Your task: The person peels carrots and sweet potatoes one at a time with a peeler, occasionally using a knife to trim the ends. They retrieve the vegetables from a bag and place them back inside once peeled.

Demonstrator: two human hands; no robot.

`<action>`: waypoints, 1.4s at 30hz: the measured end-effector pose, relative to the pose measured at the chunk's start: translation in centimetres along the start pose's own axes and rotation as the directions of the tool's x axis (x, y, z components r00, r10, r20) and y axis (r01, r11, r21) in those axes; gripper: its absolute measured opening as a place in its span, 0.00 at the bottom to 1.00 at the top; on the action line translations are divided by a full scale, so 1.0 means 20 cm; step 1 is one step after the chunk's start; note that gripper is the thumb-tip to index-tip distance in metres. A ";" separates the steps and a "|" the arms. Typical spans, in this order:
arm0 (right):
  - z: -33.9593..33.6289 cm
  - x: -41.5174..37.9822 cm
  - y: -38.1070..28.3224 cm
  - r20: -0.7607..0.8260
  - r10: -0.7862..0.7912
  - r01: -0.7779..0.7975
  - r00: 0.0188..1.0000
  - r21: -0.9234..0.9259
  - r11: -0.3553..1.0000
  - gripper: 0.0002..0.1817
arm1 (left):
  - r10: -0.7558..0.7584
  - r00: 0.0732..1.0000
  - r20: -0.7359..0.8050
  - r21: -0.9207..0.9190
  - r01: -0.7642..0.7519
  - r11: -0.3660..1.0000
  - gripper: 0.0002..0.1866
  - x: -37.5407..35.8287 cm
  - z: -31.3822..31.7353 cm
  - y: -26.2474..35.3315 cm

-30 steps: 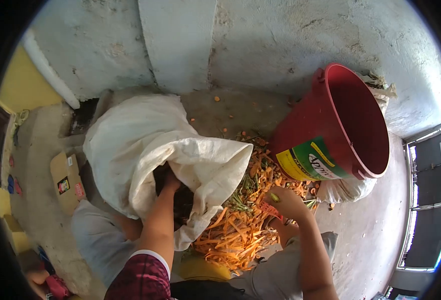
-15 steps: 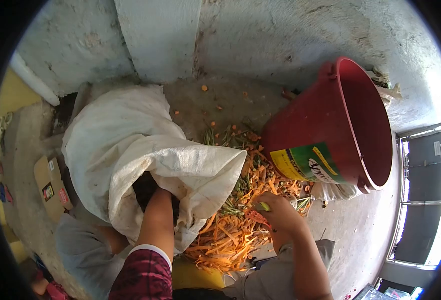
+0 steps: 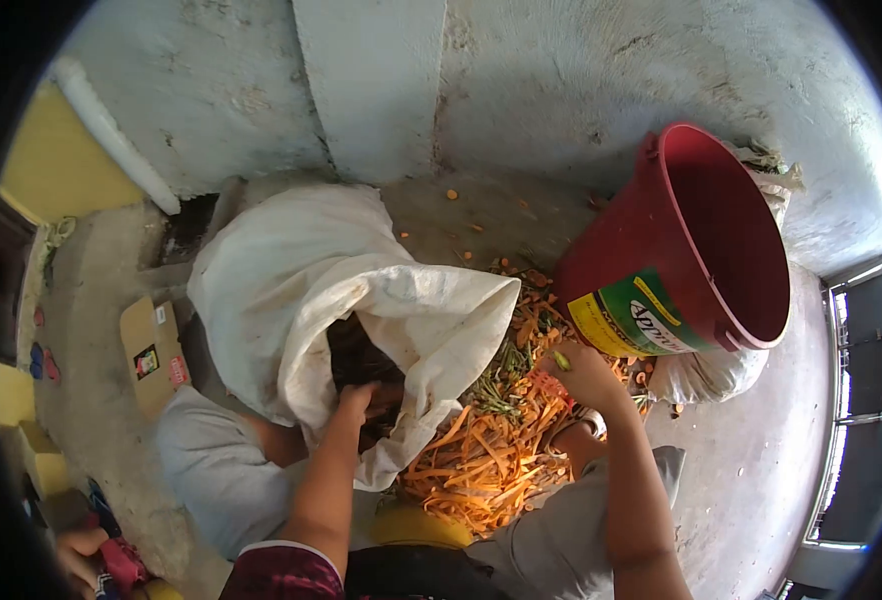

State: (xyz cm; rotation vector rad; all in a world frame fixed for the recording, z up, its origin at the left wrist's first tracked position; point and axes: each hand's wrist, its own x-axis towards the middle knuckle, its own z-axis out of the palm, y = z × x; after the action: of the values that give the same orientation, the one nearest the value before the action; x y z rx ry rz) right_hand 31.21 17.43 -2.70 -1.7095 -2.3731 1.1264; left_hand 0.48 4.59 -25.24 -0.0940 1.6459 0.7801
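Note:
My left hand (image 3: pixel 363 398) is in the mouth of a big white woven sack (image 3: pixel 286 255), its fingers lost in the dark inside. Dark contents (image 3: pixel 356 350) show within the opening. Closed around a small red and yellow-green tool, my right hand (image 3: pixel 591 378) hovers over the right side of a pile of peelings; its exact kind is not clear. Orange carrot peelings (image 3: pixel 476 460) lie heaped between my legs, with green stem trimmings (image 3: pixel 506 378) and small carrot ends among them.
A large red bucket (image 3: pixel 621 240) leans, mouth to the right, behind the pile. Beneath it lies a pale sack (image 3: pixel 711 375). Cardboard (image 3: pixel 151 350) rests left of the white sack. A yellow seat (image 3: pixel 416 525) is under me. Part of another person (image 3: pixel 86 560) shows at lower left.
My left hand has come partly back out of the sack, so more of it shows. My right hand stays closed on the tool over the pile. The view has shifted leftward.

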 end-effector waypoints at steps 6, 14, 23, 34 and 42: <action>0.04 -0.12 -0.01 -0.098 -0.064 0.057 0.993 -0.080 0.995 0.18 | -0.015 0.962 0.272 -0.308 0.102 0.946 0.13 -0.44 -0.13 0.10; 0.14 -0.29 -0.10 -0.381 0.149 0.101 0.913 0.564 0.819 0.14 | 0.260 0.428 0.866 -0.306 0.041 0.951 0.19 -1.22 -0.04 0.24; 0.32 -0.61 -0.55 -0.361 0.217 0.341 0.907 0.932 0.125 0.06 | 0.267 0.533 0.803 -0.276 -0.065 0.959 0.17 -1.40 0.14 0.15; 0.40 -0.75 -0.73 -0.890 0.283 0.411 0.357 0.422 0.808 0.10 | 0.092 0.413 0.906 -0.155 0.123 0.980 0.17 -1.32 0.30 0.01; 0.43 -0.80 -0.78 -0.946 0.189 0.363 0.262 0.278 0.889 0.10 | 0.076 0.270 0.960 -0.114 0.127 0.985 0.19 -1.33 0.26 -0.02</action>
State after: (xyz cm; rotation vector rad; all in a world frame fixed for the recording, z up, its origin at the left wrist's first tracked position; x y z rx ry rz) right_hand 21.37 -2.74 5.73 -1.3603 -1.2101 0.2688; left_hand 11.55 -2.44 -1.58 0.2240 0.3428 0.7052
